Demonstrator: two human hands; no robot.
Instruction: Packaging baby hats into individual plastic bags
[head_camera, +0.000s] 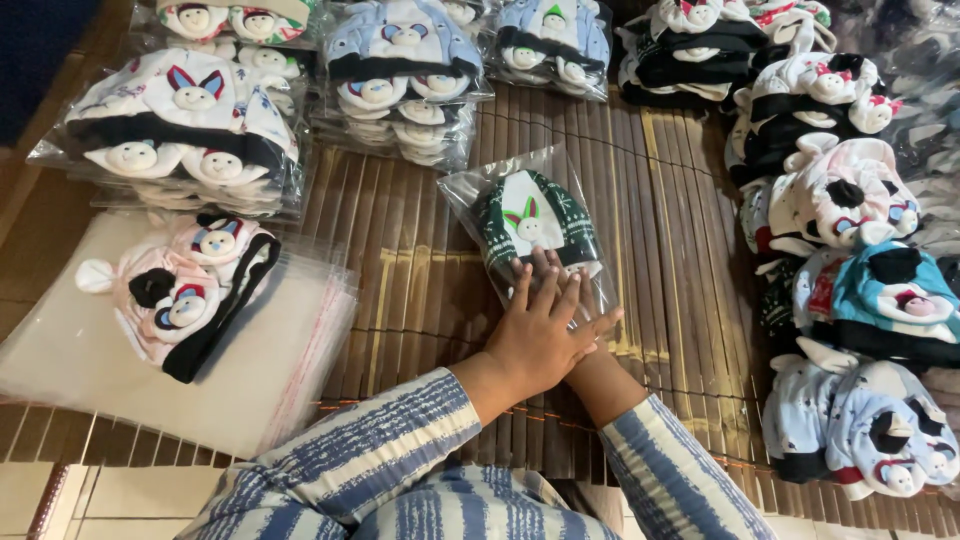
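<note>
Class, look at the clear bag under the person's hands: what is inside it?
Inside the clear bag lies a dark green knitted cap with a bunny face. The left hand, crossed over the right, covers its lower edge.

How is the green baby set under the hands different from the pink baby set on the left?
The green set is sealed in a clear bag; the pink set lies unbagged on a stack of empty bags. The green set is pressed by the left hand, over the right hand; the pink set is untouched. Both have bunny faces.
</note>
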